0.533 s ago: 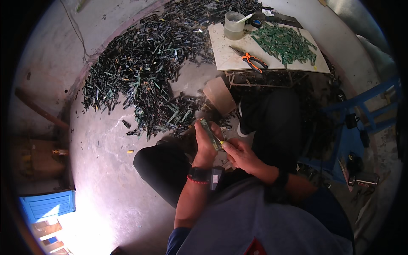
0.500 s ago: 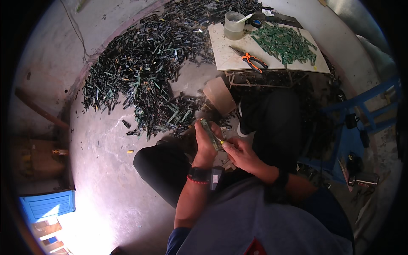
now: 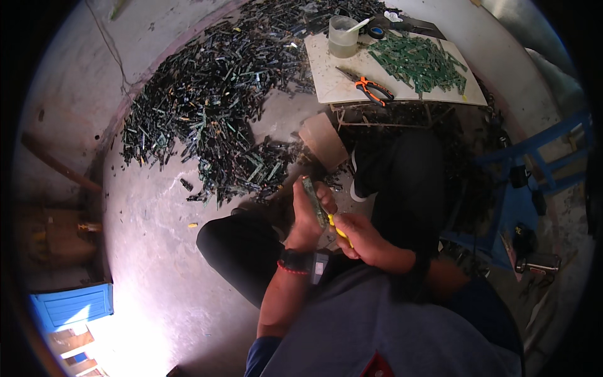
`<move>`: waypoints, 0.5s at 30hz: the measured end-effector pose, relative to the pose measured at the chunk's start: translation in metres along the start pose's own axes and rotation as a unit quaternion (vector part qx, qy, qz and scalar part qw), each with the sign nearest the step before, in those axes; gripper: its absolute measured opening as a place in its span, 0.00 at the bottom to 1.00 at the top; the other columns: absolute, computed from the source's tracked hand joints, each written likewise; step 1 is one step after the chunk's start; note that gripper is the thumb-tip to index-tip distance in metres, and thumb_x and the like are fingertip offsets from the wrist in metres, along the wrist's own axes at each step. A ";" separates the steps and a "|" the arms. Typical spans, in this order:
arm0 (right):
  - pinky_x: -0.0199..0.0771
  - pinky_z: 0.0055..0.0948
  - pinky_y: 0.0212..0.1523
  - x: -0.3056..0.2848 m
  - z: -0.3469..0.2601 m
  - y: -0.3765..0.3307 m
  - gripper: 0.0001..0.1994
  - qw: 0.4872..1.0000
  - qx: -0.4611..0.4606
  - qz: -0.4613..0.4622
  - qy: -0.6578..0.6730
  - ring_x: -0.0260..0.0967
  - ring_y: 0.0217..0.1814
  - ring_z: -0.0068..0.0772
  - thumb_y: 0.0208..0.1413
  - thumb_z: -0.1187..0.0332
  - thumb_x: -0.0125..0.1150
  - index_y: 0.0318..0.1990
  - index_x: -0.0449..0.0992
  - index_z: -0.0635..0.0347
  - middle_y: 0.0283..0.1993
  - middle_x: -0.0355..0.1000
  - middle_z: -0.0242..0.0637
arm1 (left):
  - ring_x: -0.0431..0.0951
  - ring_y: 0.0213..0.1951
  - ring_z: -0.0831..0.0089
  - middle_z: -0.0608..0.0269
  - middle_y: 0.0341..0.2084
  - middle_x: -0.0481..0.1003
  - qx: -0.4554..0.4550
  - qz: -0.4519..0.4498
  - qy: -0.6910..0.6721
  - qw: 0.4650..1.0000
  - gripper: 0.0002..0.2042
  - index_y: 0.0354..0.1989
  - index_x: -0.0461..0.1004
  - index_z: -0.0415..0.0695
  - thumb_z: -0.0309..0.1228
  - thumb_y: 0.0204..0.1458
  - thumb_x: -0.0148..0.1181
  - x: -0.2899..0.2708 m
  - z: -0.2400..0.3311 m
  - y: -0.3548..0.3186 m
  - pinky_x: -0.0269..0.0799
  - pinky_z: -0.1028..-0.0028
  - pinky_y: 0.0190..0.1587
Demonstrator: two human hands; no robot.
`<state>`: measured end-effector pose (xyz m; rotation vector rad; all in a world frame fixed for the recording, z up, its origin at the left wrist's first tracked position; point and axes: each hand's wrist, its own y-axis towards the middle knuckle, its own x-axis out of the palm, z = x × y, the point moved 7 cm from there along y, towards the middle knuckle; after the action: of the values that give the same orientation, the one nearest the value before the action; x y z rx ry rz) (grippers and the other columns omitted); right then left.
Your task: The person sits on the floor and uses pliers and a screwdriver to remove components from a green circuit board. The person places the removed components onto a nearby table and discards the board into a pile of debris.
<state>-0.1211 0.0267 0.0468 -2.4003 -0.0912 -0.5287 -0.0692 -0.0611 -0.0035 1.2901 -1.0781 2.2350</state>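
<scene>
While in right grip [image 3: 364, 239], yellow-handled tool [image 3: 340, 232]

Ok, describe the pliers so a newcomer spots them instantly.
Find the pale board at upper right, beside the large dark heap. Near its lower edge, below the cup and left of the green strips, lie the pliers. Only they have orange-and-black handles.

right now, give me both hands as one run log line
left hand: holds narrow green strip | right hand: holds yellow-handled tool | pliers: on white board
</scene>
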 end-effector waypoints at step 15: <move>0.48 0.19 0.12 -0.003 0.000 -0.003 0.19 0.999 -0.033 0.000 -0.034 0.49 0.11 0.17 0.63 0.53 0.42 0.35 0.66 0.62 0.16 0.57 0.29 | 0.51 0.14 0.74 0.71 0.12 0.53 0.022 0.004 0.008 1.000 0.26 0.17 0.58 0.49 0.60 0.52 0.33 -0.013 0.008 0.005 0.47 0.74 0.18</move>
<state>-0.1245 0.0296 0.0472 -2.4825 -0.1049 -0.4578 -0.0605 -0.0692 -0.0140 1.2855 -1.0342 2.2830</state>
